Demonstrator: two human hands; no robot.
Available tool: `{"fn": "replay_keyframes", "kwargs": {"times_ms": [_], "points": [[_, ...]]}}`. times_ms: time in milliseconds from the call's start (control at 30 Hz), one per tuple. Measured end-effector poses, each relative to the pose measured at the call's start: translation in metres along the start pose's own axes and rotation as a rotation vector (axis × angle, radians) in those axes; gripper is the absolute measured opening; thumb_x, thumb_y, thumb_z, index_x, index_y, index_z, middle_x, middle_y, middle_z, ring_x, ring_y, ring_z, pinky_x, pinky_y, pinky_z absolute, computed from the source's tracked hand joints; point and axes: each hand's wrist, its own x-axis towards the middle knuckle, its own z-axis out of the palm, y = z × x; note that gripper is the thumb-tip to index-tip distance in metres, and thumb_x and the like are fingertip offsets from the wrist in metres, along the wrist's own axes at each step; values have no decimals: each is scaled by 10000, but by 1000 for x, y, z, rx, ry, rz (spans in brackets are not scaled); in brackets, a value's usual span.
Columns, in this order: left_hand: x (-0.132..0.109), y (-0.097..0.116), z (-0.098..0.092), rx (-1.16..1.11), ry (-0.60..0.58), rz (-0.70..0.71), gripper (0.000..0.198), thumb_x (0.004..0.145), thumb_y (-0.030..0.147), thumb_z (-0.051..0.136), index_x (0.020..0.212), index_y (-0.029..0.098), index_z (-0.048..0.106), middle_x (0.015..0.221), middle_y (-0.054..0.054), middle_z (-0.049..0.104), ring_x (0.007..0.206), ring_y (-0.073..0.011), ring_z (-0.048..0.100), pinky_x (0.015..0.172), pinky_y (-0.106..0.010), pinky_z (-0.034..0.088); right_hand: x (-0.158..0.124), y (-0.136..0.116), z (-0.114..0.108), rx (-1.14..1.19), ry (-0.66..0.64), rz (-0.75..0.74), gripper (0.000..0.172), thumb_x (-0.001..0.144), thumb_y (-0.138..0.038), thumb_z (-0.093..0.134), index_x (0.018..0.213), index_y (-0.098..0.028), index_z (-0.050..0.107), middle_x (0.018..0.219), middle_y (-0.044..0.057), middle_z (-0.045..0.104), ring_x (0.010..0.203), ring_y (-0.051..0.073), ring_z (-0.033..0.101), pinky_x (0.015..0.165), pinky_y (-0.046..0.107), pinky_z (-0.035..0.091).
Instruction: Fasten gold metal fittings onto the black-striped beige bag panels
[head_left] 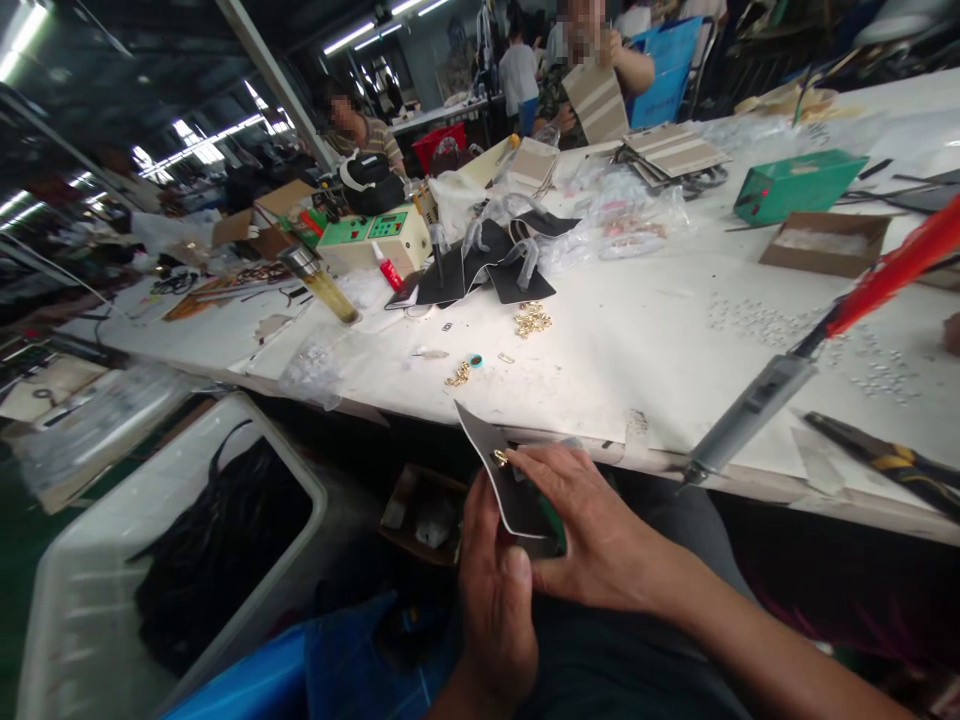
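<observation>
A stiff black panel [517,515] with a pale cut edge is held over my lap, just off the table's front edge. My left hand [499,610] grips it from below and the left, thumb up. Fingers of my right hand [600,525] reach across its right side, the fingertips at a small gold metal fitting [500,458] on its face. The thumb of that hand is lower down, near the panel's bottom edge. On the table beyond lie a small pile of gold fittings [533,319] and a smaller gold cluster [457,375].
A cord-hung grey electric screwdriver [754,415] hangs at right, near pliers [885,460]. Black panels [480,265], a control box [379,240] and a green box [799,185] stand farther back. A white bin [82,560] is at lower left. Co-workers sit across the table.
</observation>
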Motion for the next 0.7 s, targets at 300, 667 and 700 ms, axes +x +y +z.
{"fn": "replay_keyframes", "kwargs": {"times_ms": [300, 667, 700], "points": [[9, -4, 7, -103, 166, -62, 424, 904, 422, 778, 1243, 213, 630, 1297, -128, 706, 1207, -291, 689, 1036, -355, 563, -12, 19, 11, 40, 268, -188, 630, 946, -53, 547, 1528, -279, 464, 1377, 123, 661, 1275, 276, 619, 1085, 495, 482], [73, -6, -30, 314, -113, 260, 609, 736, 185, 891, 1284, 264, 637, 1520, -104, 511, 1289, -273, 637, 1042, -362, 571, -28, 17, -15, 216, 164, -193, 558, 1006, -113, 574, 1541, -249, 495, 1327, 132, 700, 1223, 250, 660, 1023, 423, 546], [77, -3, -31, 317, -181, 308, 512, 736, 144, 878, 1180, 253, 648, 1493, -93, 554, 1283, -260, 642, 1049, -358, 565, -30, 19, -16, 230, 153, -178, 550, 1005, -124, 590, 1535, -243, 507, 1332, 136, 696, 1231, 256, 654, 1030, 428, 544]]}}
